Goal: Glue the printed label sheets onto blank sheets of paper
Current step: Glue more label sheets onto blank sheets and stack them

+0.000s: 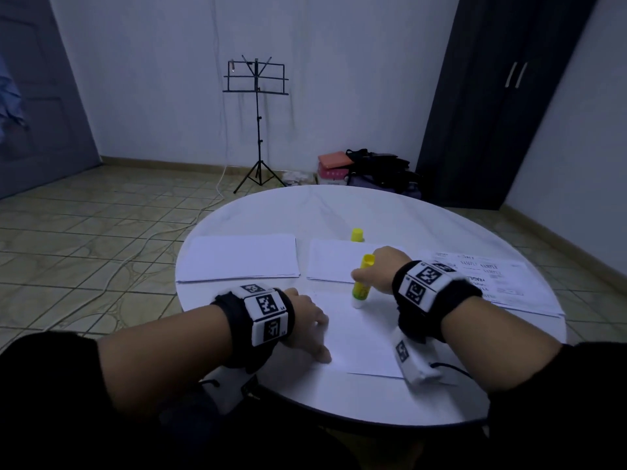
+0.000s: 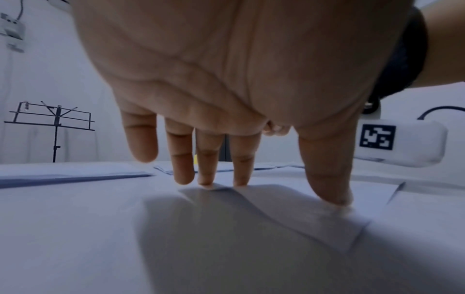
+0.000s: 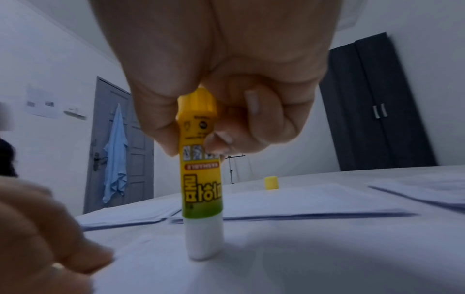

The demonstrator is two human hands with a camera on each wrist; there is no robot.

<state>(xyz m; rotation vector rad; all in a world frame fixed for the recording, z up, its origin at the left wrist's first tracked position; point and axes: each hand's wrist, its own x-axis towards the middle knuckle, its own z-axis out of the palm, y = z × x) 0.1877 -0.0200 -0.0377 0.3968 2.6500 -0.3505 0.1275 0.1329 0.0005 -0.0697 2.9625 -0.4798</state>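
A single white sheet (image 1: 363, 340) lies on the round white table (image 1: 390, 212) in front of me. My right hand (image 1: 380, 269) grips a yellow glue stick (image 1: 361, 283), held upside down with its white glue end pressed on the sheet's far part (image 3: 202, 244). My left hand (image 1: 310, 325) rests on the sheet's left edge, straight fingers (image 2: 241, 173) and thumb pressing the paper (image 2: 289, 208) flat. The glue stick's yellow cap (image 1: 357, 235) stands apart further back. The printed label sheets (image 1: 509, 283) lie at the right.
Two stacks of blank paper lie further back, one at the left (image 1: 239, 257) and one in the middle (image 1: 334, 261). Beyond the table stand a music stand (image 1: 257, 96), bags and boxes (image 1: 369, 167) on the tiled floor, and a dark wardrobe (image 1: 498, 96).
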